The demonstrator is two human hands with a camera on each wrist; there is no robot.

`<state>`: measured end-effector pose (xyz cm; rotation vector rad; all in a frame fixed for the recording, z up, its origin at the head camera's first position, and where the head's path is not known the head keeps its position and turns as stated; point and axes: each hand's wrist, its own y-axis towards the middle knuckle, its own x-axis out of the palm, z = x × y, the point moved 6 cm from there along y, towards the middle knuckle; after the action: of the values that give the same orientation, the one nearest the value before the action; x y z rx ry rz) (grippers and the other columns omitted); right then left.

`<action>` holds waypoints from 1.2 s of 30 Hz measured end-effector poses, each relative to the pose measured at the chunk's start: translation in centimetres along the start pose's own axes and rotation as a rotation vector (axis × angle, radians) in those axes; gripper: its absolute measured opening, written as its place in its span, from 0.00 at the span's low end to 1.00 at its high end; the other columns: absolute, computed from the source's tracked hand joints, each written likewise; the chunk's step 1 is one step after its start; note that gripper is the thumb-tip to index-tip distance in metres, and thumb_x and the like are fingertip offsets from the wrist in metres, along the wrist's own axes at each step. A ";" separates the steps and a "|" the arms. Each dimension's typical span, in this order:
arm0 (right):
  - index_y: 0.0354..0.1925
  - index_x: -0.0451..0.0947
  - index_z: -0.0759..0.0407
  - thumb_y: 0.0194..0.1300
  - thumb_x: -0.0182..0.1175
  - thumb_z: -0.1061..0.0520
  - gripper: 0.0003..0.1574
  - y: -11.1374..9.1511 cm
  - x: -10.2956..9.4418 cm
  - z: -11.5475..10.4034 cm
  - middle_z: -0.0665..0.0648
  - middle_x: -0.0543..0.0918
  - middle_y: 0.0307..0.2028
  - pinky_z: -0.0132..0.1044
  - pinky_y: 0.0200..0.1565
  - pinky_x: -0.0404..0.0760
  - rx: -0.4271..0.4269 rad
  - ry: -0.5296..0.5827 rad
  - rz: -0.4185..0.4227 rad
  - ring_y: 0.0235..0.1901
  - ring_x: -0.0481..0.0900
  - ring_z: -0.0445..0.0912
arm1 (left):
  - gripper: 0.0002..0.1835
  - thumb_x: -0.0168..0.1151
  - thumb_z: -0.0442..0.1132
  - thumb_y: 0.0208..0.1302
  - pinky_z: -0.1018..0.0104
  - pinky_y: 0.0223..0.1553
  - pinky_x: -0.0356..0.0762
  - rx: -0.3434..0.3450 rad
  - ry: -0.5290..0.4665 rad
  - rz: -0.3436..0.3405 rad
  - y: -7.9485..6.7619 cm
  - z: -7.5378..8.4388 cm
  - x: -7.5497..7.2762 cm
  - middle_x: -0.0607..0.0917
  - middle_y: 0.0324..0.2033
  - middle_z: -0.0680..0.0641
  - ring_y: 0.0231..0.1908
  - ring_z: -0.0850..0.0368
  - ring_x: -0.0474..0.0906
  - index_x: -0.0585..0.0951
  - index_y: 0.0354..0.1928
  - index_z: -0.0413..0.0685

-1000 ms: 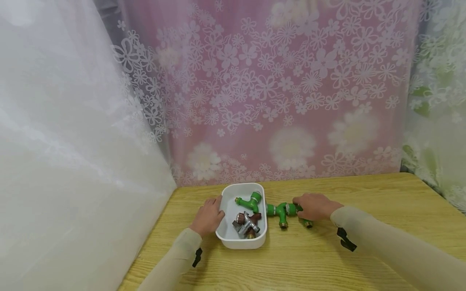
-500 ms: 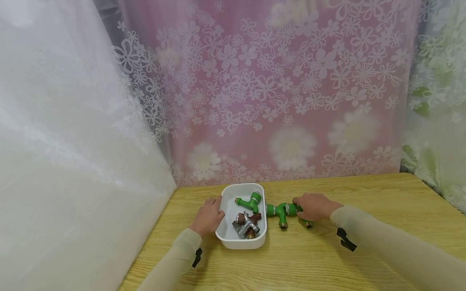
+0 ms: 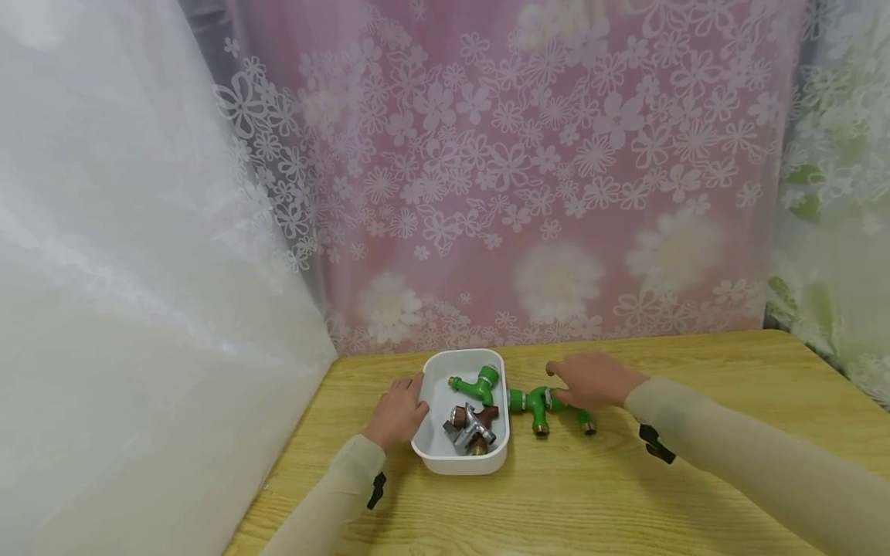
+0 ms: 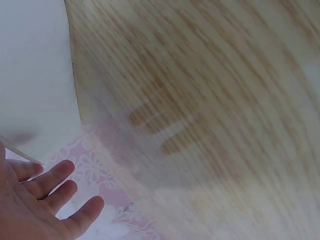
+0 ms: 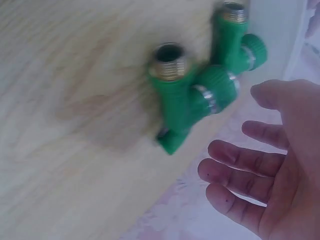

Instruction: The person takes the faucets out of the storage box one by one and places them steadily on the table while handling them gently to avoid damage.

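While the right grip [image 3: 596, 380] is spread, the nearest green tap [image 5: 175, 100] is part-hidden below it, threaded end [image 3: 589, 428] pointed nearward; left grip [image 3: 395, 413], fingers relaxed, is placed farther off at the white tub [image 3: 460, 466].

Yellow wood-grain table [image 3: 591, 502] — a white rounded-rectangular tub [image 3: 463, 466] toward the left, two green brass-ended taps [image 3: 538, 405] to its right.

This looks like a curtained-off corner, the wider building out of sight: a pink flowered curtain [image 3: 528, 170] behind a wood-grain desk [image 3: 542, 506], whitish sheeting [image 3: 139, 270] left, green-patterned curtain [image 3: 841, 193] right.
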<state>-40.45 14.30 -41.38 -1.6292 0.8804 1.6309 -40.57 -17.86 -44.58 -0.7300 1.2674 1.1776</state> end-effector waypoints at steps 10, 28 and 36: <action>0.57 0.79 0.54 0.71 0.61 0.48 0.21 2.4 -2.2 -3.1 0.56 0.84 0.50 0.49 0.45 0.84 -0.070 -0.017 -0.007 0.46 0.84 0.51 | 0.31 0.49 0.43 0.75 0.39 0.61 0.72 -0.005 0.006 -0.001 0.0 -0.3 -0.1 0.74 0.65 0.36 0.66 0.40 0.69 0.62 0.76 0.40; 0.60 0.79 0.53 0.69 0.62 0.53 0.22 8.6 -4.0 -8.1 0.56 0.82 0.58 0.48 0.55 0.81 -0.142 0.028 -0.061 0.55 0.81 0.50 | 0.32 0.50 0.43 0.74 0.40 0.62 0.72 0.010 -0.001 0.007 0.2 0.0 -0.3 0.74 0.66 0.35 0.67 0.40 0.69 0.62 0.76 0.39; 0.61 0.80 0.48 0.68 0.64 0.55 0.23 10.6 -3.8 -9.4 0.52 0.82 0.58 0.46 0.53 0.81 -0.107 0.049 -0.148 0.54 0.81 0.48 | 0.32 0.51 0.43 0.74 0.40 0.63 0.72 0.001 0.009 -0.007 0.1 -0.2 0.1 0.74 0.66 0.35 0.67 0.40 0.68 0.62 0.76 0.38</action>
<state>-44.02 0.66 -37.45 -1.7705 0.6890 1.5645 -40.78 -18.00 -44.66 -0.7394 1.2720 1.1689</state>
